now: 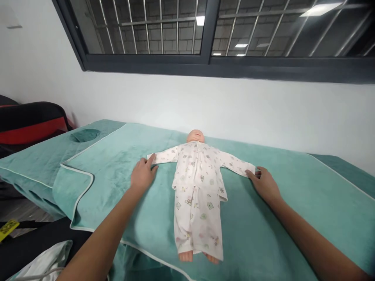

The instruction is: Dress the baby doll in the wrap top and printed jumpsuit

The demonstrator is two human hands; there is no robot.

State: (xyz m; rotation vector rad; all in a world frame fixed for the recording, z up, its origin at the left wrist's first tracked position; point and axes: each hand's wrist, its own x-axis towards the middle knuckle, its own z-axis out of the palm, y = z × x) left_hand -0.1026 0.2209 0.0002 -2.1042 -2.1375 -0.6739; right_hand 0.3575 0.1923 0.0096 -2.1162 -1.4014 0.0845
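A baby doll (195, 136) lies on its back, its head toward the wall and its bare feet toward me. It wears a white patterned long-sleeved top (196, 166) and matching trousers (199, 222). Both sleeves stretch out sideways, and the doll's hands are hidden. At the end of the left-hand sleeve (165, 156), my left hand (143, 173) has its fingers closed on the cuff. My right hand (265, 185) pinches the cuff of the opposite sleeve (237, 164) between thumb and fingers.
Under the doll, a green plush cover (117, 187) with pale piping spreads over a bed, which has a round hole (84, 135) at left. Behind it rise a white wall (164, 101) and a dark-framed window. A black and red chair (32, 125) stands left; white cloth (47, 261) lies lower left.
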